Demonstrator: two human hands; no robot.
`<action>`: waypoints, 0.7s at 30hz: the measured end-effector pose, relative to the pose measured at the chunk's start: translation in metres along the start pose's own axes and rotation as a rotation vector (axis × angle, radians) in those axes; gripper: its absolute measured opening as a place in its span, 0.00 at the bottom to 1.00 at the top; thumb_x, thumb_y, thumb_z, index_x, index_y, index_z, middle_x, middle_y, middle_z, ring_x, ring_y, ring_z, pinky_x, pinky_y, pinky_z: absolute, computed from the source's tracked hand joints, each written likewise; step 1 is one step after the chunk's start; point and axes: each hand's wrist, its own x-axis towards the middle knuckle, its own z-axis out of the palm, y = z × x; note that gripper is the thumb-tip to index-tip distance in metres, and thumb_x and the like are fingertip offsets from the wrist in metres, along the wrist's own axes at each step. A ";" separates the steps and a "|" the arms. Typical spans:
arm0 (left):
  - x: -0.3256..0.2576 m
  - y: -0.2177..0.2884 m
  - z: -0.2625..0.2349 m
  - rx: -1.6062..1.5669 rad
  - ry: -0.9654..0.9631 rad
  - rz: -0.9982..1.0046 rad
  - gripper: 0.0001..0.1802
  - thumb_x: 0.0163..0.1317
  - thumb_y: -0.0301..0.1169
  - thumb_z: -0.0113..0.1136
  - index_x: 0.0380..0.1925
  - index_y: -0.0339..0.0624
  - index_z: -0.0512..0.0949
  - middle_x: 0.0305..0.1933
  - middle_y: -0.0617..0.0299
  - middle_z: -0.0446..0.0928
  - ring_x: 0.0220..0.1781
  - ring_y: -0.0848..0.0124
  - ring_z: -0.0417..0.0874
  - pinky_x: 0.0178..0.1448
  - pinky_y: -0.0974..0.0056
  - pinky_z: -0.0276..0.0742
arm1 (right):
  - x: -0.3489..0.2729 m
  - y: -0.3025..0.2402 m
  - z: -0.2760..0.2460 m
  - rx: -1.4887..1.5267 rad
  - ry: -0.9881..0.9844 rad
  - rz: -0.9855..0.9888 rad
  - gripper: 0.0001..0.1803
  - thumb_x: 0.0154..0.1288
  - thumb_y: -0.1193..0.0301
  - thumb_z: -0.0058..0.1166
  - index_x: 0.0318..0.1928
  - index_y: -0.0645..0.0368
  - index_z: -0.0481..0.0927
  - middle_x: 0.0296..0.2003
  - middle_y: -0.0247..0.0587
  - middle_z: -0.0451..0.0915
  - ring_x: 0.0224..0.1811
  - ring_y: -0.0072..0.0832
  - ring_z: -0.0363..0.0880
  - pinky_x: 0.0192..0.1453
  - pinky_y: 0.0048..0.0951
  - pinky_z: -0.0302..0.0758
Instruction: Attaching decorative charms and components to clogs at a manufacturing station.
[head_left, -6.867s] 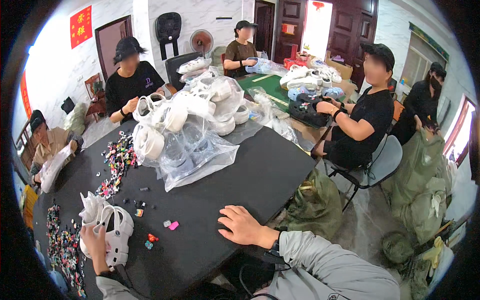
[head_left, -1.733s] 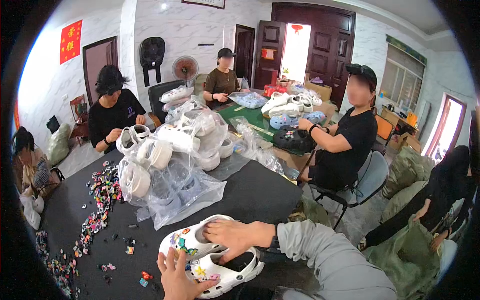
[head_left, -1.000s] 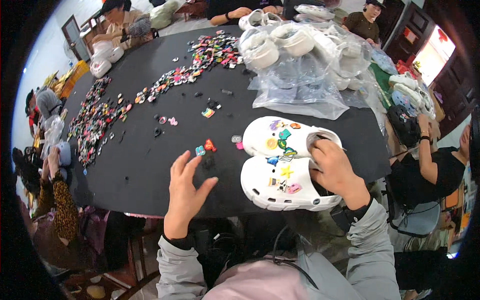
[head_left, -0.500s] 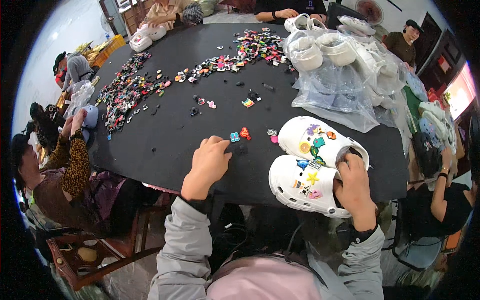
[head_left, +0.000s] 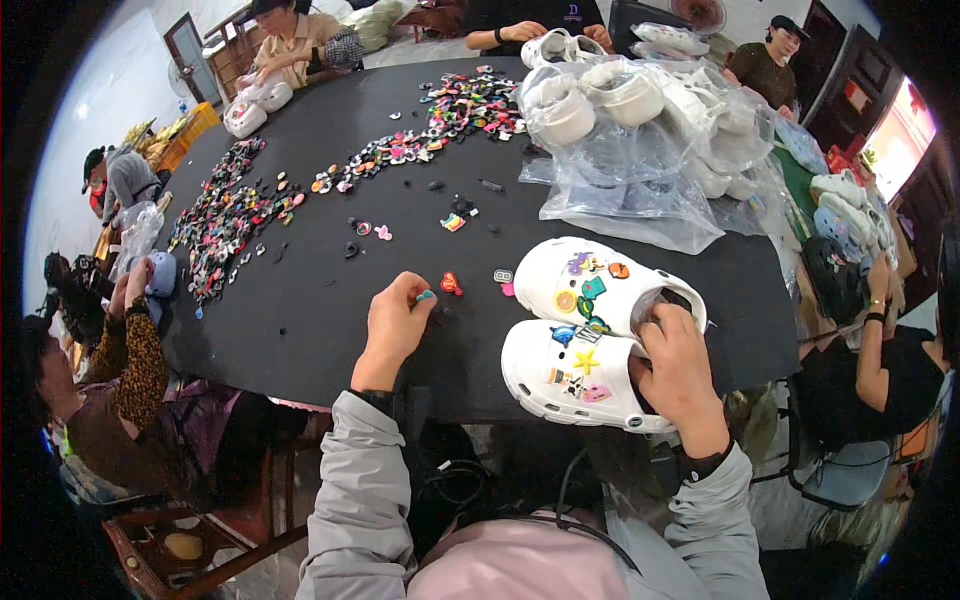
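Observation:
My left hand (head_left: 400, 318) is closed in a pinch on a small blue shoe charm (head_left: 427, 295), just above the black table. Beside its fingertips lies a red charm (head_left: 451, 284), and farther right are a grey-and-white charm (head_left: 503, 276) and a pink charm (head_left: 507, 290). Two white clogs stand side by side, toes to the left: the far clog (head_left: 538, 262) and the near clog (head_left: 525, 372), both dotted with colourful charms. My right hand (head_left: 683, 365) grips the pair where their openings meet, its fingertips hidden inside.
Charm piles (head_left: 225, 225) spread over the table's left and far side. Plastic-bagged white clogs (head_left: 640, 150) are heaped at the far right. A few loose charms (head_left: 453, 222) and dark bits dot the middle. Other people work around the table, one handling white clogs (head_left: 560, 48).
My left hand has picked the blue charm up off the table. My right hand keeps its hold on the clogs. The whole view has shifted slightly.

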 end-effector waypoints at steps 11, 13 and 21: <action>0.029 0.013 -0.035 0.100 0.307 0.417 0.15 0.55 0.24 0.64 0.45 0.42 0.79 0.51 0.54 0.79 0.52 0.55 0.80 0.56 0.58 0.75 | -0.006 -0.004 0.001 -0.025 -0.005 0.023 0.17 0.47 0.72 0.66 0.38 0.65 0.77 0.48 0.54 0.72 0.55 0.52 0.71 0.56 0.48 0.70; 0.010 0.013 -0.012 0.237 -0.052 0.528 0.18 0.56 0.29 0.64 0.49 0.46 0.79 0.60 0.53 0.74 0.61 0.51 0.74 0.62 0.50 0.71 | -0.003 -0.004 0.003 -0.015 0.006 0.008 0.17 0.47 0.72 0.66 0.37 0.65 0.77 0.48 0.54 0.72 0.56 0.52 0.71 0.56 0.48 0.70; 0.040 -0.018 -0.014 0.723 0.006 0.440 0.20 0.61 0.38 0.60 0.55 0.57 0.77 0.67 0.52 0.66 0.71 0.50 0.63 0.65 0.36 0.63 | 0.001 0.001 -0.001 0.011 0.030 0.004 0.19 0.45 0.71 0.68 0.37 0.65 0.77 0.48 0.53 0.73 0.54 0.51 0.72 0.56 0.48 0.71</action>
